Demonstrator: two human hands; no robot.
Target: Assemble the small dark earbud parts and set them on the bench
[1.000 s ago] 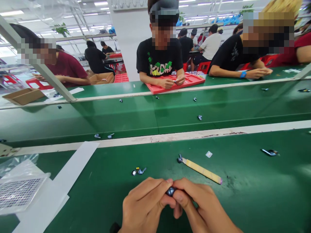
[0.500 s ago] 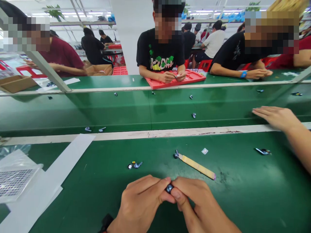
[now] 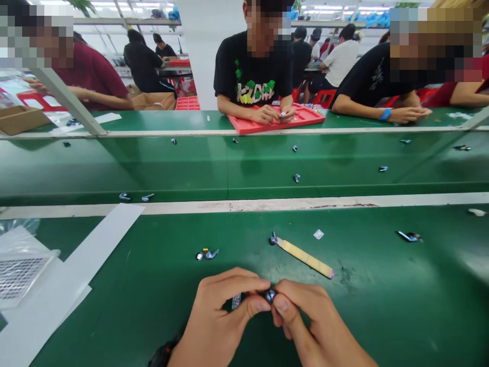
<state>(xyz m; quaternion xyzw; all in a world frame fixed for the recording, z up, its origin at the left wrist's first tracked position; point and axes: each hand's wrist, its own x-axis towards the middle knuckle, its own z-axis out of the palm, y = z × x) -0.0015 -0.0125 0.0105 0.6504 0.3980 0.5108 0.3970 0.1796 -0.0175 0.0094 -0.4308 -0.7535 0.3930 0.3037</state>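
My left hand (image 3: 219, 316) and my right hand (image 3: 309, 321) meet low in the middle over the green table (image 3: 382, 306). Between their fingertips they pinch a small dark shiny earbud part (image 3: 269, 295). A pale bit of the part or a film (image 3: 236, 300) shows under my left fingers. Just beyond my hands lie loose earbud pieces (image 3: 206, 254) and a flat wooden stick (image 3: 305, 258) with a dark part (image 3: 273, 238) at its far end.
A green conveyor belt (image 3: 229, 168) carries scattered small parts. White paper strips (image 3: 95, 244) and a plastic bag with a mesh sheet (image 3: 19, 265) lie at left. Another earbud part (image 3: 408, 236) lies at right. People sit opposite, one over a red tray (image 3: 305, 118).
A co-worker's hand that reached over the belt from the right is gone. My fingers have shifted on the part, and a pale piece now shows under my left fingers. The belt's parts moved left.
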